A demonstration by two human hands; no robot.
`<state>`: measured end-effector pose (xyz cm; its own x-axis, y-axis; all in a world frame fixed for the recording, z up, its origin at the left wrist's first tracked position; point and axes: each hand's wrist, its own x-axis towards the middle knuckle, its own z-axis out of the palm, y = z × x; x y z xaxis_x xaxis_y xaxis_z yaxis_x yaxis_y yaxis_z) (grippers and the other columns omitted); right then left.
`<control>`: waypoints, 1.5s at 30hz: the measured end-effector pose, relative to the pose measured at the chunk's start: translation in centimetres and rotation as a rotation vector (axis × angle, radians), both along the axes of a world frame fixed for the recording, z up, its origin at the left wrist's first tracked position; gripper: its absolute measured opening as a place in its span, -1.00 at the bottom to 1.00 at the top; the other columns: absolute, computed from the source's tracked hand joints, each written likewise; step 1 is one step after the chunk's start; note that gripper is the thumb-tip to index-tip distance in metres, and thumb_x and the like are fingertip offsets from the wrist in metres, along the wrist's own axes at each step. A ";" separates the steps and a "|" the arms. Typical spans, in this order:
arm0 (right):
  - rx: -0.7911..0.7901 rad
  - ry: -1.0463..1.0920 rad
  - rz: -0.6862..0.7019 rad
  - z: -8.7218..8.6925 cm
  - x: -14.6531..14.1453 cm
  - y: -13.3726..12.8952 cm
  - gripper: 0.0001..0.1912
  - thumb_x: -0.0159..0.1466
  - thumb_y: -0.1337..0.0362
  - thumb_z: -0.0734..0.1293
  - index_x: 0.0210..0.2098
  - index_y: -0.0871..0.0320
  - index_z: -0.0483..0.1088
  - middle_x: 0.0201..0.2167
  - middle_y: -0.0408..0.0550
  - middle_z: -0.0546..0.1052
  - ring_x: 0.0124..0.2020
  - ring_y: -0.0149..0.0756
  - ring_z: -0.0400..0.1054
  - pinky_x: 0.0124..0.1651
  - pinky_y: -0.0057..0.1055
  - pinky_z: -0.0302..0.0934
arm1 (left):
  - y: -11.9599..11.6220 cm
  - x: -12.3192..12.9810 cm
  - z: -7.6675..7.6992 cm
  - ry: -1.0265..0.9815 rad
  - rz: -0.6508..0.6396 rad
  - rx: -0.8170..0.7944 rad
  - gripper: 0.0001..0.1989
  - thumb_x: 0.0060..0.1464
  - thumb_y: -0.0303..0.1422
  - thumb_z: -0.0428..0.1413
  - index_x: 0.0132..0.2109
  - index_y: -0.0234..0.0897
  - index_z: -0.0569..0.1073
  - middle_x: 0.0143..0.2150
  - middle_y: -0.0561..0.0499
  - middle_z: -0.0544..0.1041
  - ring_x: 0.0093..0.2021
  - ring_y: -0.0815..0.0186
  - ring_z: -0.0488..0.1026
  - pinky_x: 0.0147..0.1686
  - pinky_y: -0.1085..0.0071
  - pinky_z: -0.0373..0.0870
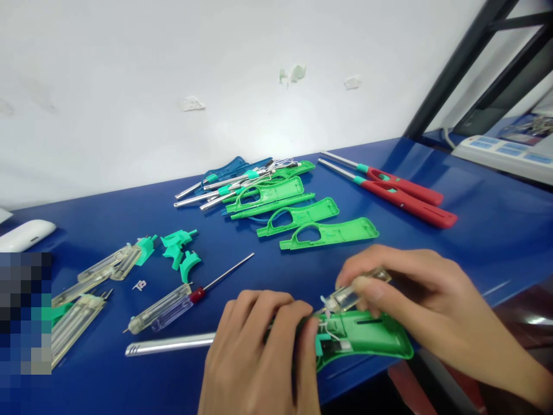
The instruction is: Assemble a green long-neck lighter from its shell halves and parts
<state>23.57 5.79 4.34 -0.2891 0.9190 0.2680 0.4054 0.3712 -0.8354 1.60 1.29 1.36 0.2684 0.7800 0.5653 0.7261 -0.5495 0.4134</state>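
Observation:
My left hand (261, 346) is closed around a green lighter shell (371, 334), lying near the table's front edge. From under this hand a silver barrel (168, 344) sticks out to the left. Inside the shell show a black part (334, 347), a teal piece and a thin white wire. My right hand (423, 297) pinches a clear plastic fuel tank (345, 298) between thumb and fingers, tilted just above the shell. The tank's left end is close to my left fingertips; whether they touch it I cannot tell.
On the blue table (276, 271), a screwdriver (199, 294) lies beside several clear tanks (108, 262) and teal triggers (177, 248). Green half shells (330, 233) and metal barrels are piled behind. Two red lighters (401, 196) rest at right, near a power strip (505, 153).

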 end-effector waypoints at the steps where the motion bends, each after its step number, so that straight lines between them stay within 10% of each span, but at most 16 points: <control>1: 0.001 0.003 -0.017 0.0 0.0 0.0 -0.82 0.48 0.07 0.41 -0.24 -0.10 0.59 -0.35 -0.28 0.66 -0.44 -0.45 0.49 -0.37 -0.56 0.32 | 0.0 0.0 0.0 0.002 -0.009 -0.001 -0.80 0.29 -0.57 0.17 -0.06 -0.16 0.48 -0.15 0.06 0.59 -0.18 0.29 0.48 -0.18 0.26 0.46; 45: 0.060 -0.046 0.053 -0.3 0.0 0.0 -0.91 0.43 0.17 0.46 -0.25 -0.10 0.56 -0.37 -0.41 0.67 -0.41 -0.51 0.53 -0.29 -0.65 0.34 | -0.1 0.1 -0.3 0.139 -0.006 -0.079 -0.79 0.28 -0.55 0.04 -0.05 -0.13 0.37 -0.18 0.01 0.50 -0.29 0.20 0.48 -0.38 0.20 0.54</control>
